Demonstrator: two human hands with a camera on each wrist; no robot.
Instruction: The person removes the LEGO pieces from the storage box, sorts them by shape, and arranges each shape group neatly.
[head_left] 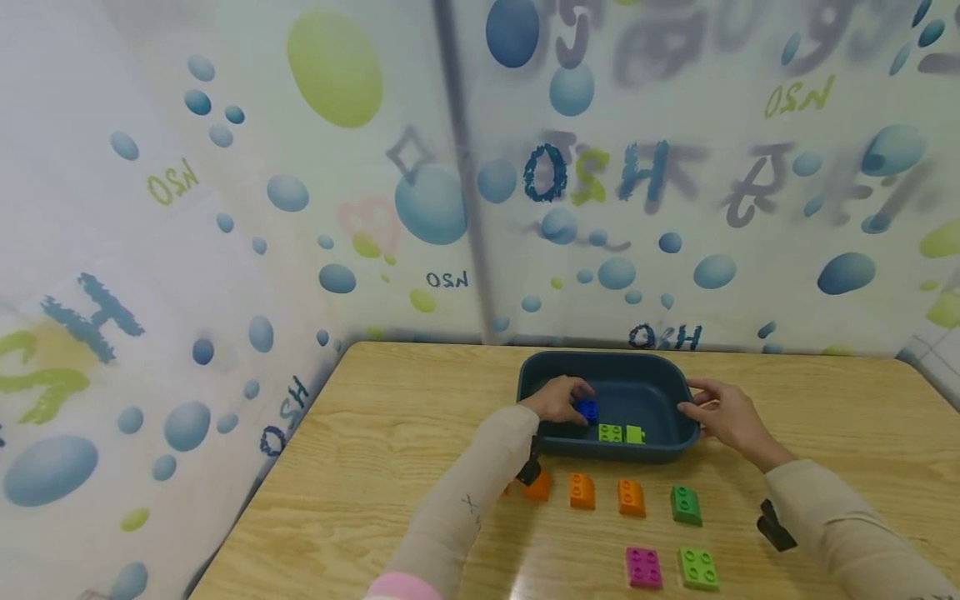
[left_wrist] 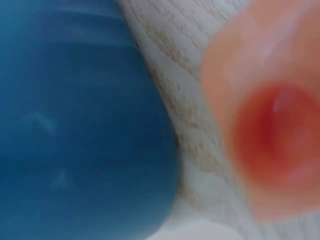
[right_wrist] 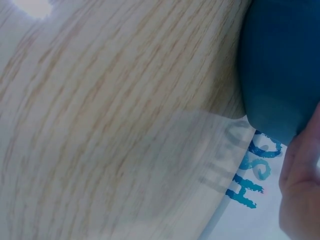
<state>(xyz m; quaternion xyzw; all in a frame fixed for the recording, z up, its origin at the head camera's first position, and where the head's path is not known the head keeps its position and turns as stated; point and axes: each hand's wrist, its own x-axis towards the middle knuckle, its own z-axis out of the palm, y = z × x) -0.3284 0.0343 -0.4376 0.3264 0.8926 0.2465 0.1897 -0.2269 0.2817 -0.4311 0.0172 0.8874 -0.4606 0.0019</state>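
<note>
A dark blue plastic bin [head_left: 645, 452] stands on the wooden table. My left hand [head_left: 555, 400] reaches over its left end and pinches a blue toy building brick [head_left: 588, 409] between thumb and fingers. Close by, inside the bin, lie a lime green brick [head_left: 610, 432] and another lime brick [head_left: 634, 434]. At the right end my right hand [head_left: 729, 417] grips the rim, thumb on the inner side. The right wrist view shows that hand's fingers [right_wrist: 300, 165] against the bin wall [right_wrist: 280, 75].
In front of the bin, orange bricks [head_left: 581, 491] and a dark green brick [head_left: 686, 505] form a row. Nearer lie a magenta brick [head_left: 643, 567] and a light green brick [head_left: 698, 568]. A patterned curtain [head_left: 420, 208] hangs behind the table [head_left: 337, 492].
</note>
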